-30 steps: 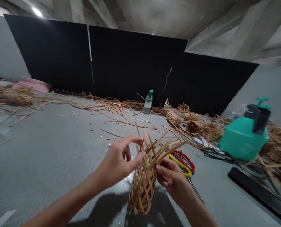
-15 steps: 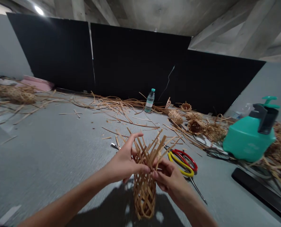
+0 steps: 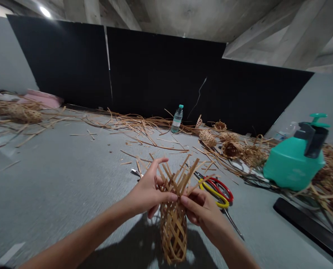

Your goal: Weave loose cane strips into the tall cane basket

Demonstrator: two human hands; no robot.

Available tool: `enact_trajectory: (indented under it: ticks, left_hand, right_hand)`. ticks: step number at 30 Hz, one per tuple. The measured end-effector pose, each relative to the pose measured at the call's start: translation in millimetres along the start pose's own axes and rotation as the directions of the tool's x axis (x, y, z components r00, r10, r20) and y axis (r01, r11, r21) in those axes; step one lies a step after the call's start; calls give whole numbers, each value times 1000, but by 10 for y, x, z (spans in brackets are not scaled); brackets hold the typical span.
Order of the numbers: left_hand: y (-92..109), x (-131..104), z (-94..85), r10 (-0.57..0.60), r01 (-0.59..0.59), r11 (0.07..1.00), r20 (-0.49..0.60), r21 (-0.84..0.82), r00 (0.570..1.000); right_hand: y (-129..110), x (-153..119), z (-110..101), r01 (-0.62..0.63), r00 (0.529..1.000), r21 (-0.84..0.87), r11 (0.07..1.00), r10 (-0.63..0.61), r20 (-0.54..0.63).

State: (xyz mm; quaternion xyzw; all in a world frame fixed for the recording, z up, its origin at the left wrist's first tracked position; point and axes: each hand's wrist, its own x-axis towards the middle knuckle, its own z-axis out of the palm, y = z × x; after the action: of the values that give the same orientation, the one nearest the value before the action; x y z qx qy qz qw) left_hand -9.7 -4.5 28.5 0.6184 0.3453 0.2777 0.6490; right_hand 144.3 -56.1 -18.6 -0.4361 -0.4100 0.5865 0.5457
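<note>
A narrow woven basket (image 3: pixel 173 235) of tan strips hangs between my hands at the bottom centre, with loose strip ends fanning out at its top. My left hand (image 3: pixel 152 190) grips its upper left side, thumb across the front and index finger raised behind the strips. My right hand (image 3: pixel 198 207) pinches a strip at the upper right of the weave with thumb and fingers. Both thumbs nearly meet at the front. Just right of my right hand lie scissors with red handles (image 3: pixel 221 186) and scissors with yellow handles (image 3: pixel 215 196).
A water bottle (image 3: pixel 177 119) stands near the black wall among scattered strips (image 3: pixel 138 125). Several woven baskets (image 3: pixel 230 148) lie at the back right, beside a green spray bottle (image 3: pixel 293 164). A black bar (image 3: pixel 306 226) lies at the right; more woven pieces (image 3: pixel 16 111) are at the far left.
The basket's lower end has shifted slightly right and down. A loose strip by my right hand now leans further right. Both hands keep their hold, nearly in place.
</note>
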Motion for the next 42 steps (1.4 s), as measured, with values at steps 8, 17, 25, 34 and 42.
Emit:
enact_trajectory:
  ticks: [8, 17, 25, 34, 42]
  left_hand:
    - [-15, 17, -30, -32, 32, 999, -54, -1, 998]
    - [-50, 13, 67, 49, -51, 999, -175, -9, 983]
    - [-83, 105, -42, -16, 0, 996, -188, -84, 982]
    - [-130, 92, -10, 127, -130, 991, -86, -31, 988]
    - [-87, 85, 34, 135, -143, 985, -86, -92, 987]
  right_hand:
    - [-27, -35, 27, 40, 999, 125, 991, -39, -8]
    - [-32, -1, 24, 32, 999, 136, 990, -30, -22]
    - [-26, 31, -20, 122, 993, 268, 956, -118, -31]
    - [44, 106, 40, 236, 948, -42, 971, -240, -210]
    - [-68, 47, 85, 235, 951, -225, 946, -271, -148]
